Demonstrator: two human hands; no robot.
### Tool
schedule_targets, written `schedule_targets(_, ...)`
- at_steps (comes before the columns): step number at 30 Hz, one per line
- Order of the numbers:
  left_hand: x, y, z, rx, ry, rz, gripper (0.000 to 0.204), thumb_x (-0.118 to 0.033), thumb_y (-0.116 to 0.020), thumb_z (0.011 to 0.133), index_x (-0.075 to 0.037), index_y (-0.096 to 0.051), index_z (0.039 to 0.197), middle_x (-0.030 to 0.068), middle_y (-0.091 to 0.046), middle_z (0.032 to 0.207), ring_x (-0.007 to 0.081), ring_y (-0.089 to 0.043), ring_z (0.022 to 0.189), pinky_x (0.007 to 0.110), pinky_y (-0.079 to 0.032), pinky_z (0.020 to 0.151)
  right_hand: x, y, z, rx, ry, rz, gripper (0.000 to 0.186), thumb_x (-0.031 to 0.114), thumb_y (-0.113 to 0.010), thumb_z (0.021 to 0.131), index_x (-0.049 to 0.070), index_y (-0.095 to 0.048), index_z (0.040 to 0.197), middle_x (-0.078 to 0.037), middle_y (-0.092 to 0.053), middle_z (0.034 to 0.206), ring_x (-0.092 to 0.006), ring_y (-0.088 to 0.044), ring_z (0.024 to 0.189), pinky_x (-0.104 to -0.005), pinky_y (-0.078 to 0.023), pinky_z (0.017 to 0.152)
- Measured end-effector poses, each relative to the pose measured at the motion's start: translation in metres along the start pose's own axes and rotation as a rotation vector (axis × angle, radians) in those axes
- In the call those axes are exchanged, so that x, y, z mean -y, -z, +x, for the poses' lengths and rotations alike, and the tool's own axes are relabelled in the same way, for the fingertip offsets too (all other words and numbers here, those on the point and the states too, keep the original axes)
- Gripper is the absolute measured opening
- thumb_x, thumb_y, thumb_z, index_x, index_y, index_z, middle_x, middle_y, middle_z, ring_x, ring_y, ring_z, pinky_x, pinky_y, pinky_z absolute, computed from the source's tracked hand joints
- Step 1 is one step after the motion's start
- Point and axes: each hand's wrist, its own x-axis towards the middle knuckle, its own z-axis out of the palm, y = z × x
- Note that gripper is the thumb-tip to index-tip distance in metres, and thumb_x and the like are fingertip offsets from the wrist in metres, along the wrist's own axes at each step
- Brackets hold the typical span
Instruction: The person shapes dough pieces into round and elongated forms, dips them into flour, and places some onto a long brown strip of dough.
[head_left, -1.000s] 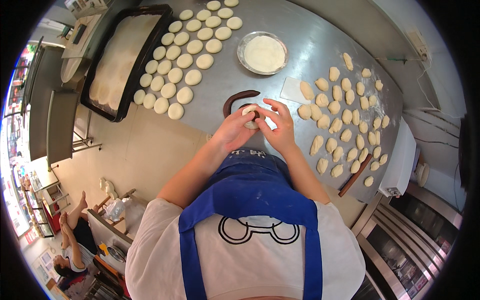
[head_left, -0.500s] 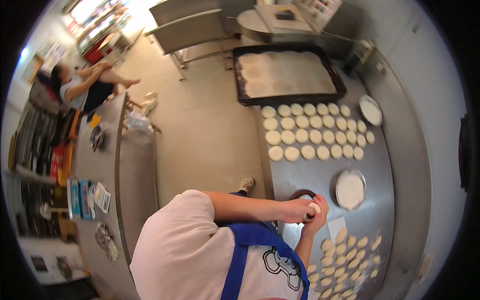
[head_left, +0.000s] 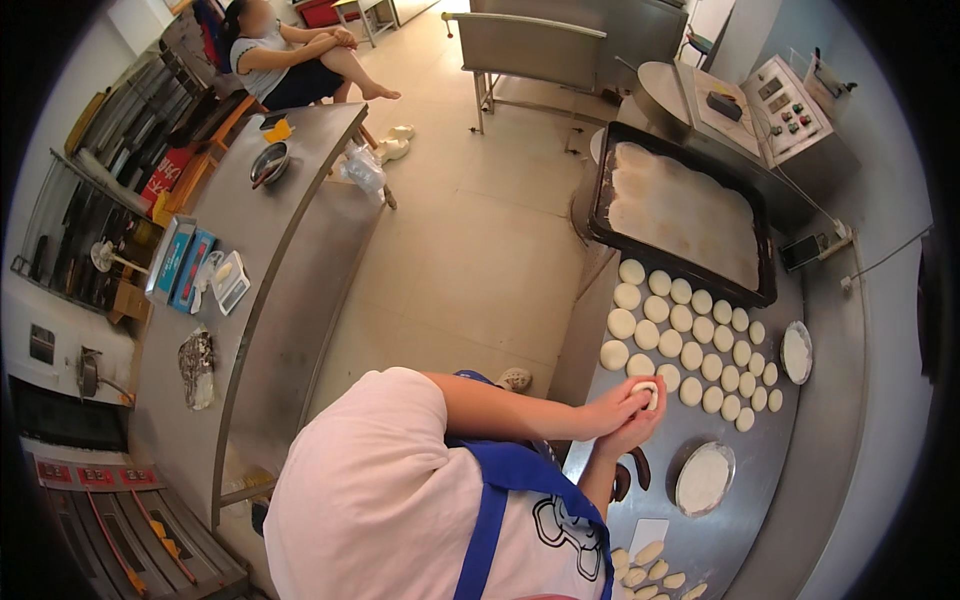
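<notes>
A small white dough ball (head_left: 650,394) is cupped between my two hands, next to the rows of dough rounds. My left hand (head_left: 612,410) has its fingers closed around the near side of it. Below, my right hand (head_left: 634,432) cradles the same ball, with its fingers curled up along the far side. Flat, pale dough rounds (head_left: 691,355) lie in rows on the steel table (head_left: 735,540) just beyond my hands. A dark curved object (head_left: 641,468), partly hidden by my right forearm, lies below my hands.
Right of my hands stands a bowl of white flour (head_left: 704,479); a smaller white-filled bowl (head_left: 797,352) sits by the wall. Oval dough pieces (head_left: 657,570) lie near a white card (head_left: 650,536). A black-rimmed tray (head_left: 765,250) stands behind. Across the aisle, a person (head_left: 290,55) sits beside another table (head_left: 300,195).
My hands have moved with the dough from over the round dark-rimmed thing toward the rows of rounds. The dark piece seen beside the dough no longer shows. The whole view has turned.
</notes>
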Motion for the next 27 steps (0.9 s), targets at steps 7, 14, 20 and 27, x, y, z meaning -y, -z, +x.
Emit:
schedule_targets(7,-0.027,0.005,-0.009,-0.087,0.102,-0.121,0.028,-0.019,-0.043,0.100,-0.008,-0.055,0.123,0.0020,-0.059,0.111,0.0102,-0.054,0.100,0.028,-0.043,0.092,-0.003,-0.008,0.018,0.224,0.218,-0.269,0.045,0.032,-0.032,0.104,0.006,-0.069,0.103,-0.016,-0.065,0.123,-0.0368,-0.058,0.117,-0.0458,-0.040,0.105)
schedule_targets(14,-0.016,0.022,0.001,0.097,0.479,-0.458,0.040,-0.032,-0.046,0.099,-0.008,-0.047,0.131,0.0043,-0.057,0.113,0.0105,-0.052,0.105,0.027,-0.041,0.096,-0.004,-0.005,0.009,0.166,0.433,-0.393,0.040,0.034,-0.038,0.102,0.008,-0.061,0.084,-0.010,-0.068,0.104,-0.0302,-0.060,0.111,-0.0501,-0.037,0.105)
schedule_targets(20,-0.052,-0.016,-0.015,-0.219,0.468,-0.258,0.059,-0.046,-0.049,0.100,-0.008,-0.039,0.144,0.0072,-0.049,0.131,0.0123,-0.043,0.124,0.031,-0.033,0.107,-0.027,0.017,0.014,0.323,0.259,-0.445,0.049,0.037,-0.032,0.104,0.005,-0.055,0.075,-0.008,-0.065,0.081,-0.0241,-0.064,0.083,-0.0466,-0.042,0.100)
schedule_targets(27,-0.043,0.006,-0.011,0.060,0.269,0.032,0.049,-0.031,-0.051,0.102,-0.005,-0.041,0.143,0.0094,-0.052,0.134,0.0175,-0.048,0.124,0.033,-0.037,0.107,0.010,-0.014,0.016,0.001,-0.080,0.141,0.059,0.044,-0.031,0.105,-0.004,-0.066,0.100,-0.016,-0.068,0.092,-0.0247,-0.066,0.082,-0.0408,-0.047,0.095)
